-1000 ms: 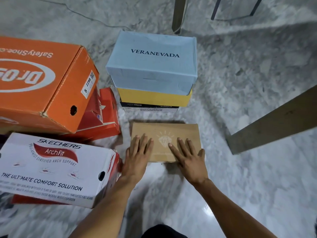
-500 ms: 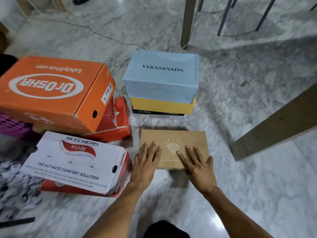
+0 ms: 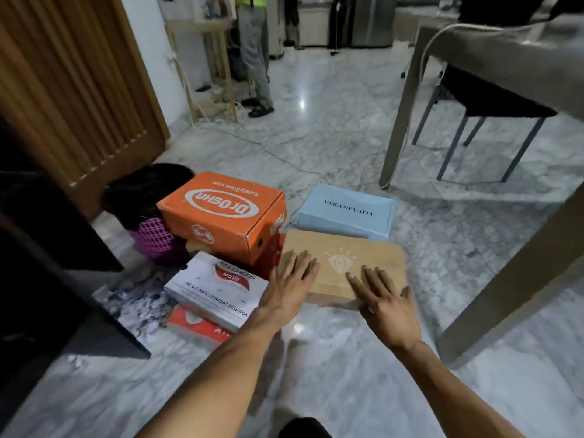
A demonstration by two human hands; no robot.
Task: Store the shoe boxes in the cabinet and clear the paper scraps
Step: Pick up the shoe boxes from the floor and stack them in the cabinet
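- Head view: your left hand (image 3: 290,289) lies flat on the near left part of the brown box (image 3: 373,257). The fingers are straight and spread, grasping nothing.
- Your right hand (image 3: 384,308) lies flat on the near right part of the same lid. Its fingers are straight and its thumb sits at the box's near right corner, so it is not clenched either.
- The brown box sits on the marble floor (image 3: 331,358) in front of you, with a pale diamond logo on its lid between your two hands.
- The blue box (image 3: 346,211), printed VERANEVADA, lies just behind the brown one, and they appear to touch.
- The orange box (image 3: 221,213) stands to the left on top of a red box (image 3: 270,252).
- The white box (image 3: 215,290) sits nearer you, tilted on another red box (image 3: 192,324), just beside your left wrist.
- The paper scraps (image 3: 132,300) lie on the floor left of the white box, against the dark furniture (image 3: 63,295).
- A pink mesh basket (image 3: 155,237) stands behind the scraps, beside the orange box.
- A table leg (image 3: 505,279) slants across to your right, and a person's legs (image 3: 256,67) stand far back.
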